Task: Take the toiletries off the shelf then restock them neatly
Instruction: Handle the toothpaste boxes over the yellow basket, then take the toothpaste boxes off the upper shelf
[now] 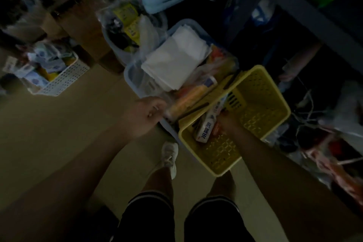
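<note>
Right hand (225, 124) inside yellow basket (263, 92), gripping white box (208, 125). Left hand (145, 114) just left of basket, at blue bin (131, 76) rim; grip cannot be told. Orange tube (188, 98) between hand and basket.

1. The view is dim and blurred.
2. A yellow basket (261, 116) sits on the floor, touching a pale blue bin (133, 76).
3. The right hand (227, 124) is inside the basket, fingers on a white toothpaste box (208, 125); its hold is unclear.
4. The left hand (147, 114) rests at the bin's rim beside an orange bottle (188, 98).
5. White folded tissue (176, 59) tops the bin.
6. A white perforated basket (64, 78) stands well apart, left.
</note>
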